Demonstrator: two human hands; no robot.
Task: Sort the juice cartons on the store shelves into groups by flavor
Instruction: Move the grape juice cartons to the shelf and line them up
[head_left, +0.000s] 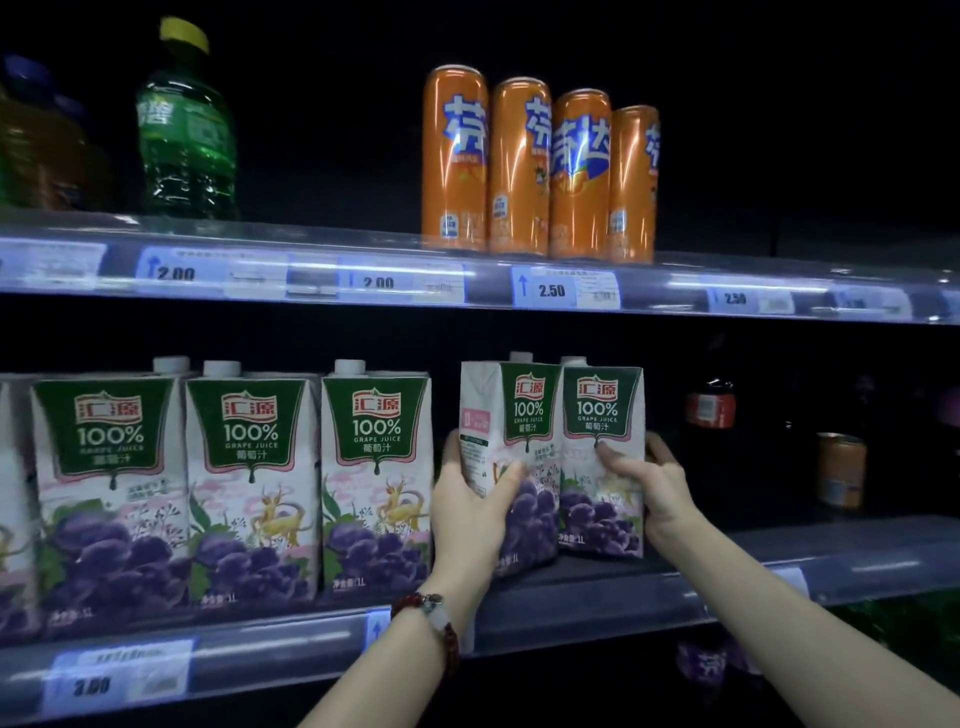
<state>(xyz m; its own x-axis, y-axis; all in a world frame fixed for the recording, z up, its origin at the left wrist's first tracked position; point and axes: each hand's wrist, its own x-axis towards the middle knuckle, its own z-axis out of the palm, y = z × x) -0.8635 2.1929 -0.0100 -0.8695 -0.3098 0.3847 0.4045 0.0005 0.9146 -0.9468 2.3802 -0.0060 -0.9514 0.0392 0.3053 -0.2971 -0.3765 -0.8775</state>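
Observation:
Several white grape juice cartons with green labels and purple grapes stand on the middle shelf (571, 608). Three of them (249, 483) line up at the left, with another cut off at the frame's edge. My left hand (470, 512) grips the left side of a carton (524, 415) that is turned at an angle. My right hand (649, 483) grips the carton beside it (602, 499), thumb on the front and fingers behind its right edge. The two held cartons touch each other and stand further back on the shelf than the row.
On the upper shelf (493, 280) stand several orange soda cans (540, 166) and a green bottle (184, 135). A dark cola bottle (709, 415) and an orange can (840, 470) sit right of the cartons. Price tags line both shelf edges.

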